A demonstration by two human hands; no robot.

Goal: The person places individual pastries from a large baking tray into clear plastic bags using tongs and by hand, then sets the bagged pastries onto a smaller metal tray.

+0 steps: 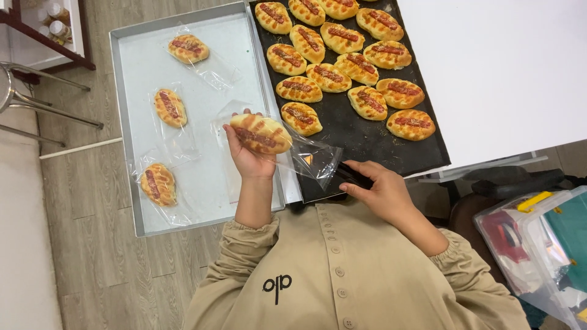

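The person wears a loose khaki-beige shirt, buttoned down the front with a row of small matching round buttons running toward six o'clock. A small black printed mark sits on the chest, at about nine o'clock from the button line. Both sleeves are long, pushed up the forearms, their elastic cuffs bunched into soft gathers.

A clear plastic storage box (538,244) stands near a metal chair (24,98).

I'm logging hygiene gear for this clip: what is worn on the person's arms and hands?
Both hands, left hand and right hand, are bare: no gloves, rings or watch visible. The beige sleeves with gathered elastic cuffs are pushed up, forearms uncovered.
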